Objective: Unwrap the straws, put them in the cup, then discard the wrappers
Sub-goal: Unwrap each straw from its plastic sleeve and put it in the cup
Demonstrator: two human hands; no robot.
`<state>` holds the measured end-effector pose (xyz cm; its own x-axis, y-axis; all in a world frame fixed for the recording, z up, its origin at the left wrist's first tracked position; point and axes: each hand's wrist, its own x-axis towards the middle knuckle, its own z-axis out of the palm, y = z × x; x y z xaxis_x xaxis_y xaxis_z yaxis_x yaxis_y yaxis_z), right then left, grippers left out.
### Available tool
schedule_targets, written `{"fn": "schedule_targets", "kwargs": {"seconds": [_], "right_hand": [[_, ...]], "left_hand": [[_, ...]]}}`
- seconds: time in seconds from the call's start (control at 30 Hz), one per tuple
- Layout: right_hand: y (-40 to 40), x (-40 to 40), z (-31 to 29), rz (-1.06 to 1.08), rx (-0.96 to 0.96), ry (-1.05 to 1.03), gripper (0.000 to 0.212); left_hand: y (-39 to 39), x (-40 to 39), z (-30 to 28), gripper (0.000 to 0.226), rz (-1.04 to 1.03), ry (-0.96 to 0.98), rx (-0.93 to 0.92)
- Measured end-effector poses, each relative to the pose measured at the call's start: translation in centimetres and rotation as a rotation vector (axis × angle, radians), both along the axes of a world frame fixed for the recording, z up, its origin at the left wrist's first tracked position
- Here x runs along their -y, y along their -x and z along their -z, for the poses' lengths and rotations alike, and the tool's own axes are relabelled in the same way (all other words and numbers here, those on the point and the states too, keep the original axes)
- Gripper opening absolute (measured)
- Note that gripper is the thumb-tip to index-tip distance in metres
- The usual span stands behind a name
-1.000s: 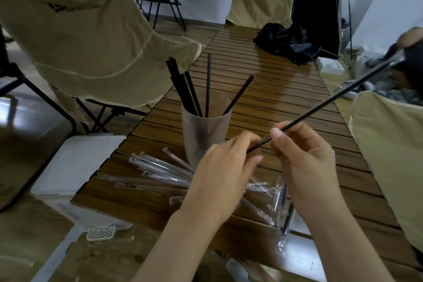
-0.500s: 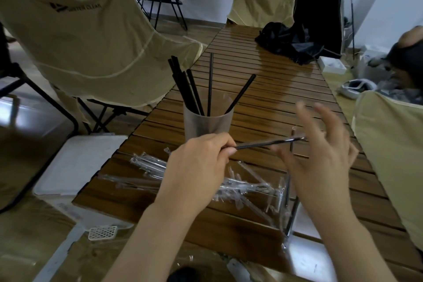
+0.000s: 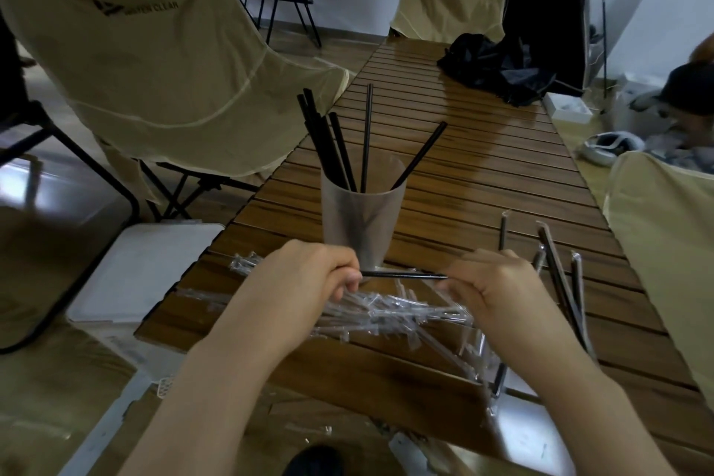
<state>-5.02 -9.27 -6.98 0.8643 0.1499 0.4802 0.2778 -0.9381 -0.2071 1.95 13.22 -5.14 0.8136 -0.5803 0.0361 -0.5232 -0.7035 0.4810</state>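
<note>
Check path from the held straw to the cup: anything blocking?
Nothing visible blocks it. The black straw is held level between the left hand and right hand, just in front of the frosted cup. The straws already in the cup lean left and right, leaving room at the rim.

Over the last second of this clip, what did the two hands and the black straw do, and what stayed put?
The black straw swung down from a steep slant up to the right to lie level in front of the cup. The right hand let go, opened, then gripped its end again; the left hand kept its pinch and shifted left. The cup, its straws and the wrapper pile stayed put.
</note>
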Motion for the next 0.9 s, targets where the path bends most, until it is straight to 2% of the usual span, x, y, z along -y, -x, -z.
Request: {"fn": "schedule_targets", "kwargs": {"seconds": [0.13, 0.33, 0.57, 0.8, 0.9], "right_hand": [[0.4, -0.2, -0.2, -0.008, -0.035, -0.036, 0.025], [0.5, -0.3, 0.1, -0.043, -0.068, -0.110, 0.015], [1.5, 1.0, -1.3, 0.045, -0.264, -0.144, 0.017], [2.1, 1.1, -1.5, 0.050, -0.238, -0.134, 0.030], [2.3, 1.4, -1.5, 0.056, -0.261, -0.176, 0.025]], "left_hand": [[0.1, 0.0, 0.0, 0.020, 0.020, -0.007, 0.003], [0.5, 0.1, -0.4, 0.020, 0.052, -0.032, -0.007], [0.5, -2.1, -1.6, 0.022, 0.016, 0.026, -0.025], [0.7, -2.2, -1.5, 0.020, 0.024, 0.009, -0.001], [0.7, -1.8, -1.5, 0.020, 0.049, 0.043, -0.005]]}}
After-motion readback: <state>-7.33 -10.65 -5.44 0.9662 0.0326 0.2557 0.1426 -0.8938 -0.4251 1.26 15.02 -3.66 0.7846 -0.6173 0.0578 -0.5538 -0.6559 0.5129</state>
